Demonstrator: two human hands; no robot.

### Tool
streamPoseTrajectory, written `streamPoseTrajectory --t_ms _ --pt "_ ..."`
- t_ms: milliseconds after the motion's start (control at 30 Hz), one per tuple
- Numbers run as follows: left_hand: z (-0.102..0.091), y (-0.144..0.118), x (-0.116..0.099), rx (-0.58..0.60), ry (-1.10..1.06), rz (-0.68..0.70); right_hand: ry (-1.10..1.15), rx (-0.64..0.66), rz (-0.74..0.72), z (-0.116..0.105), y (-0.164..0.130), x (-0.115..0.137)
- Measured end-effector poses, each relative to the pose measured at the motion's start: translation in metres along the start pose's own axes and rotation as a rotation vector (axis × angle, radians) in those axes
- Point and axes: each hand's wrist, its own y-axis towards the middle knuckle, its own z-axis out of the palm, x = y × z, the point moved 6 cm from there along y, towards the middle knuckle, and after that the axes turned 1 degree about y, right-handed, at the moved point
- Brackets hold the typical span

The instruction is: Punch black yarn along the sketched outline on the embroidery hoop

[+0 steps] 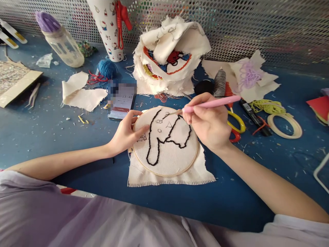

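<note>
White cloth (169,159) is stretched in a round wooden embroidery hoop (198,151), with its frayed lower edge spreading over the table. Thick black yarn lines form part of a long-eared figure, and thin drawn lines show near its face. My left hand (125,132) grips the hoop's left rim, thumb on top and fingers partly hidden beneath. In my right hand (212,125) is a pink-handled punch needle (214,103), held like a pen. Its thin metal shaft points left over the upper part of the cloth; whether the tip touches is unclear.
Behind the hoop lie a phone (121,103) and a pile of embroidered cloths (167,58). Scissors (239,121), a black marker (253,115), a tape roll (284,136) and grey thread (219,84) sit to the right. A patterned cup (109,31) and a bottle (65,48) stand back left.
</note>
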Motion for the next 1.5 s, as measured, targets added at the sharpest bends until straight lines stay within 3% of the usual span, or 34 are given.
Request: streamPoseTrajectory --t_ms 133,300,533,700,1267,1500 --pt "0.000 -0.001 -0.001 -0.039 -0.042 0.019 -0.107 0.100 0.058 0.009 -0.009 -0.014" --pt "0.000 0.001 0.001 -0.030 -0.129 -0.011 -0.199 0.025 0.093 0.007 -0.015 -0.033" --pt "0.000 0.000 0.002 -0.016 -0.151 -0.030 -0.145 0.055 0.147 0.008 -0.017 -0.036" --pt "0.001 0.000 0.001 -0.002 -0.169 -0.038 -0.228 -0.042 0.085 0.006 -0.016 -0.032" --pt "0.001 0.000 0.000 0.002 -0.194 -0.037 -0.421 0.020 -0.034 0.009 -0.021 -0.027" --pt "0.002 0.000 0.000 0.003 -0.181 -0.042 -0.638 0.037 -0.221 0.016 -0.027 -0.016"
